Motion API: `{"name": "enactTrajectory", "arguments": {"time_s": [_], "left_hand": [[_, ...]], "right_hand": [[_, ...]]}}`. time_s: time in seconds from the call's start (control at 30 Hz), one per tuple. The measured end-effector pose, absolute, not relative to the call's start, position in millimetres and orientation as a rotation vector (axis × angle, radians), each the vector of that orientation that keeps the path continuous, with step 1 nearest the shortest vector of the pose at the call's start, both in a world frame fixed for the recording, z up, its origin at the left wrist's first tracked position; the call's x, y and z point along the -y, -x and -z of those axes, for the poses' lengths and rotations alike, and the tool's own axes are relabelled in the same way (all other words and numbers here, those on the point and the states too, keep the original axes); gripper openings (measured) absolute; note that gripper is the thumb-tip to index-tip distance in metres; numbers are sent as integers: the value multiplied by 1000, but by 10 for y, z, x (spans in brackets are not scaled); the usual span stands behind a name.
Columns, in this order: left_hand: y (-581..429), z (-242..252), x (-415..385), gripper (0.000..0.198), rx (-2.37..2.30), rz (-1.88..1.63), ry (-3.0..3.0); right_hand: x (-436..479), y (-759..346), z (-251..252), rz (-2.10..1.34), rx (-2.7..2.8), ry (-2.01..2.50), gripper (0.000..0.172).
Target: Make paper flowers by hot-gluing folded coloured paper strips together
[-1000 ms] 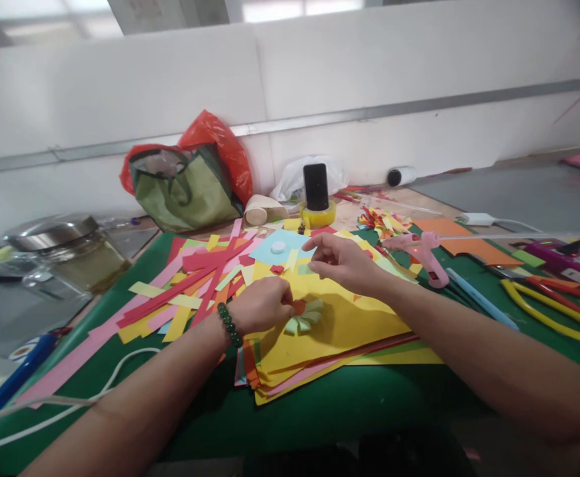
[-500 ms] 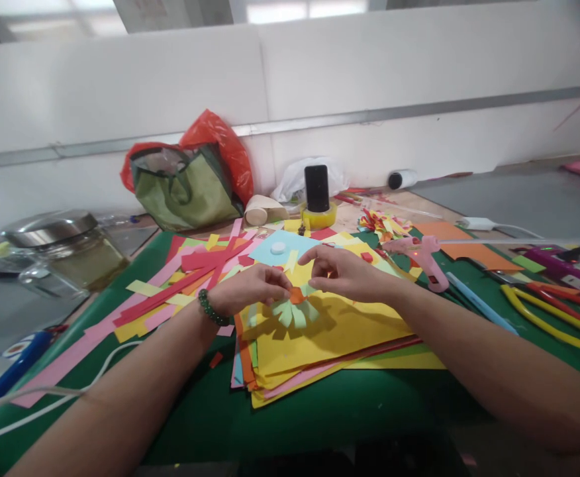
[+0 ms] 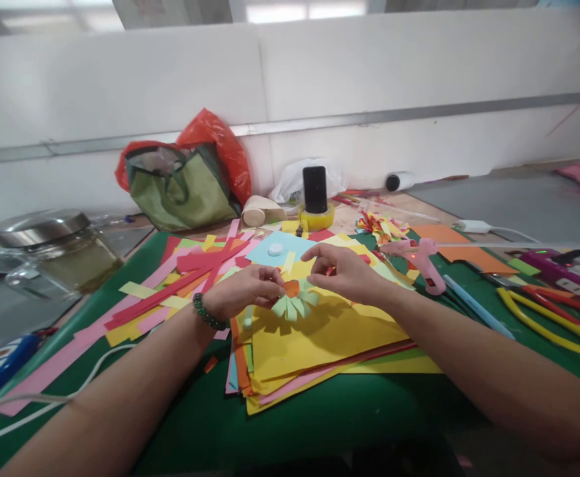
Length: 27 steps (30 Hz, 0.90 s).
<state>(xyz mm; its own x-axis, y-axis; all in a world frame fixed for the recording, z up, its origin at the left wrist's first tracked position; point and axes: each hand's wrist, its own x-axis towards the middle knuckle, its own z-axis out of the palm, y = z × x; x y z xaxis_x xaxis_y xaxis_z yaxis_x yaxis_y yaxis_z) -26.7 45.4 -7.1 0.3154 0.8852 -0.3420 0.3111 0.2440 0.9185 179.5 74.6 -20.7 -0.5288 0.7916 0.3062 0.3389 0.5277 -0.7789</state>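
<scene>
A paper flower (image 3: 292, 308) with pale green strip petals and an orange centre is held just above a stack of yellow paper (image 3: 314, 341). My left hand (image 3: 250, 288), a green bead bracelet at its wrist, pinches the flower's left side between thumb and fingers. On the other side, my right hand (image 3: 347, 273) has its index finger arched and its lower fingertips closed at the flower's right edge. A white round cap (image 3: 275, 250) lies on light blue paper (image 3: 257, 255) behind the hands.
Coloured paper strips (image 3: 171, 298) spread at left. At right lie a pink glue gun (image 3: 426, 262), yellow-handled scissors (image 3: 543, 324) and orange paper (image 3: 461, 248). Behind stand a phone (image 3: 314, 189) on a yellow tape roll (image 3: 317, 217), a green bag (image 3: 181, 189) and a glass jar (image 3: 66, 255).
The flower has tilted a little, so more of its orange centre shows. Both hands keep nearly the same places around it. The view has shifted slightly.
</scene>
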Motion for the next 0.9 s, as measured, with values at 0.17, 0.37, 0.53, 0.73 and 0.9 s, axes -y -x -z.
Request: {"name": "enactTrajectory", "arguments": {"time_s": [0.17, 0.37, 0.53, 0.73, 0.9], "left_hand": [[260, 73, -453, 18, -1229, -565, -1303], [264, 60, -448, 16, -1218, -567, -1293], [265, 58, -448, 16, -1204, -578, -1284], [263, 61, -449, 17, -1195, -583, -1270], [253, 50, -438, 19, -1204, -594, -1254]], "right_hand": [[-740, -1795, 218, -853, 2140, 889, 21], [-750, -1797, 236, -811, 2177, 893, 19], [-738, -1796, 223, -786, 2215, 892, 17], [-731, -1789, 223, -778, 2232, 897, 15], [-720, -1783, 231, -796, 2227, 939, 25]]}}
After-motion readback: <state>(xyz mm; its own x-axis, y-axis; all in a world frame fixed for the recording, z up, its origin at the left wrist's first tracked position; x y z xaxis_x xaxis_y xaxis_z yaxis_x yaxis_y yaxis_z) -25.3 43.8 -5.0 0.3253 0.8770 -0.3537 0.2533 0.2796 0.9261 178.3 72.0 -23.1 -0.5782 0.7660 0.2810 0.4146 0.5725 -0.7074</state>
